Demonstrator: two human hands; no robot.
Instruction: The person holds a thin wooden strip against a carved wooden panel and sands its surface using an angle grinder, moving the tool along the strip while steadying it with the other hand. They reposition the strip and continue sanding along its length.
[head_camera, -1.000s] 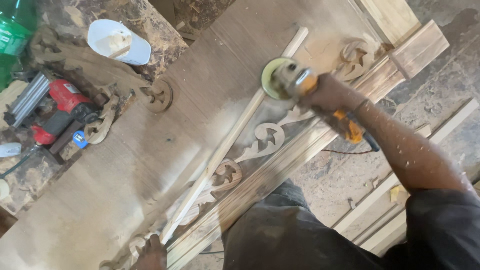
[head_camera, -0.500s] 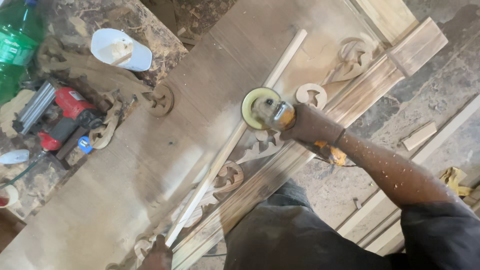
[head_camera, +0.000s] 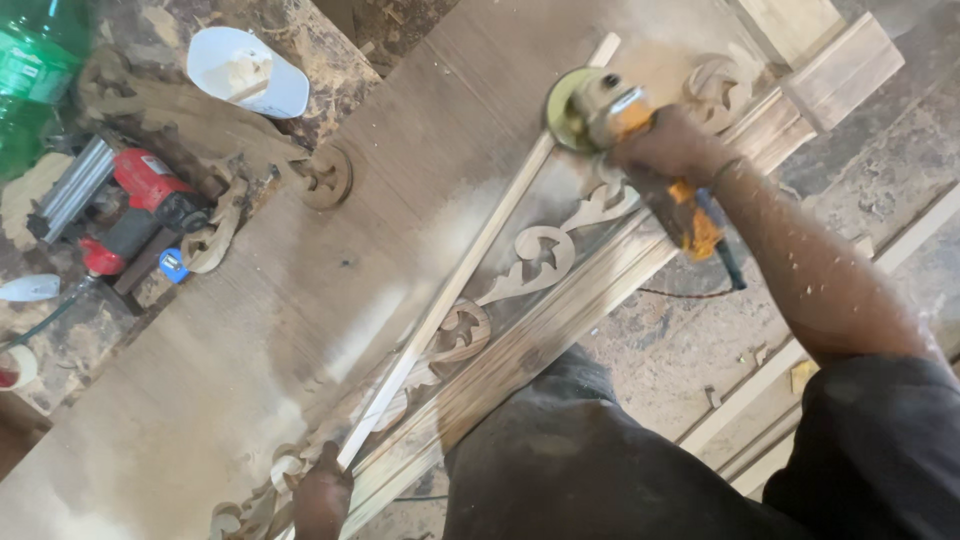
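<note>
Two hands are busy on one long piece of wood. The right hand (head_camera: 668, 148) is wrapped tight around a yellow grinder (head_camera: 640, 150), with all the fingers curled round its body. The round disc (head_camera: 567, 100) at its front sits on the far end of a thin strip (head_camera: 470, 270). The strip lies slanted across a big flat board (head_camera: 300, 300), beside curly carved pieces (head_camera: 545, 250) and a thicker rail (head_camera: 560, 320). The left hand (head_camera: 322, 495) is at the near end of the strip, at the bottom of the picture. It looks closed on the strip to keep it from sliding, but the fingers are hard to see. The strip looks light, thin and bendy, so I think it could wobble or snap if pushed too hard in the middle. Holding it down flat near an end seems the best way. The grinder looks heavy and shaky, so it wants a firm grip round its thick body, well back from the disc. Wood dust lies all over, so things may be a bit slippery. The carved pieces look thin and easy to break. Off to the side are a red tool (head_camera: 130, 210), a white cup (head_camera: 245, 72) and a green bottle (head_camera: 35, 80).
</note>
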